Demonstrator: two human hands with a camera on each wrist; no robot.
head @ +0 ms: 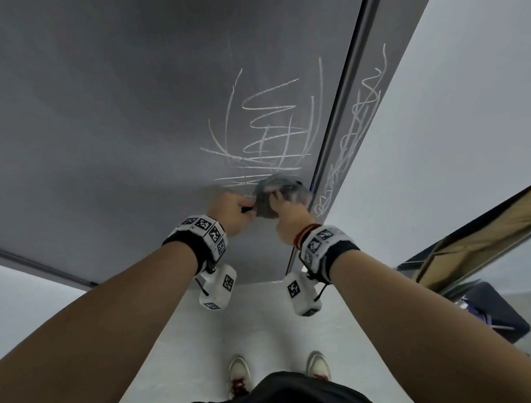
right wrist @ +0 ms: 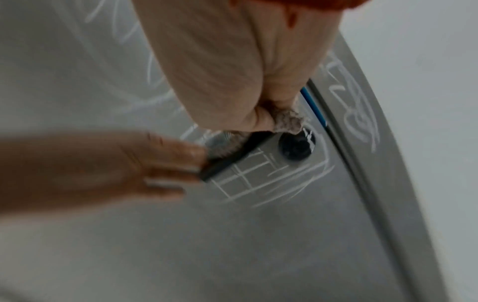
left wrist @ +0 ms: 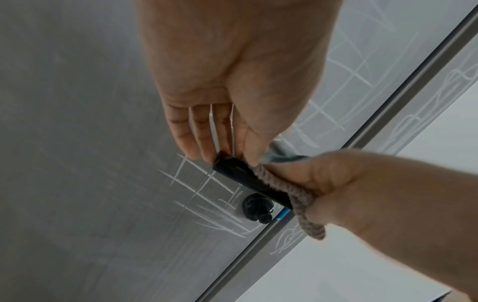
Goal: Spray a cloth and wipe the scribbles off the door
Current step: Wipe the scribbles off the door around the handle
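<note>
The grey door (head: 107,91) carries white chalk scribbles (head: 273,131), and more scribbles (head: 358,119) run down the frame strip to its right. My right hand (head: 289,210) grips a bunched grey cloth (head: 277,192) and presses it on the door just above the black lever handle (left wrist: 240,173). In the right wrist view the cloth (right wrist: 287,120) bulges from my fist beside the round lock knob (right wrist: 296,147). My left hand (head: 238,205) pinches the free end of the handle (right wrist: 220,163) between its fingertips (left wrist: 201,149) and thumb. Scribbles (left wrist: 204,183) also cross the door under the handle.
A white wall (head: 474,107) flanks the door on the right. A wood-framed panel (head: 496,221) leans there, with a dark case (head: 498,315) on the pale floor below it. My shoes (head: 239,372) stand close to the door's foot.
</note>
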